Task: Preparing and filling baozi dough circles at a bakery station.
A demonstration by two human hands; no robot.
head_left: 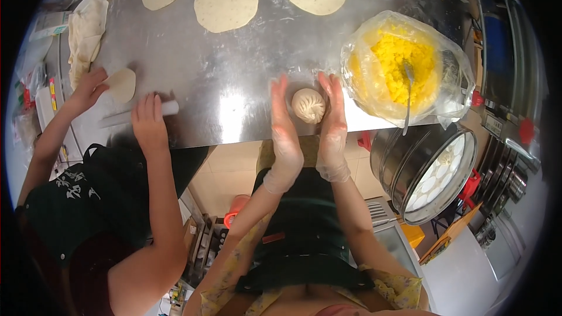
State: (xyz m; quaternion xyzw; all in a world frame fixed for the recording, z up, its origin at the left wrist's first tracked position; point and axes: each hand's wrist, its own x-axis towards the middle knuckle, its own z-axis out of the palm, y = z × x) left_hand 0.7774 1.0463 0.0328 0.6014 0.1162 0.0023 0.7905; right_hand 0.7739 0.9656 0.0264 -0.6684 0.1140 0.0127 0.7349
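A pleated round bun (pixel 308 106) stands on the steel table (pixel 228 76) near its front edge, its swirled top facing up. My left hand (pixel 285 134) and my right hand (pixel 332 123), both in thin clear gloves, flank it. Their fingers are stretched straight and point away from me, palms turned inward. The right palm is very close to the bun; whether it touches cannot be made out. A slim gap shows between the left palm and the bun.
A bag-lined bowl of yellow filling (pixel 404 58) with a spoon (pixel 408 99) sits right. Below it is a steamer (pixel 404 169). Flat dough rounds (pixel 226 3) lie farther back. At left, a co-worker's hands (pixel 149 117) work a rolling pin (pixel 170 107) beside a small wrapper (pixel 122 85).
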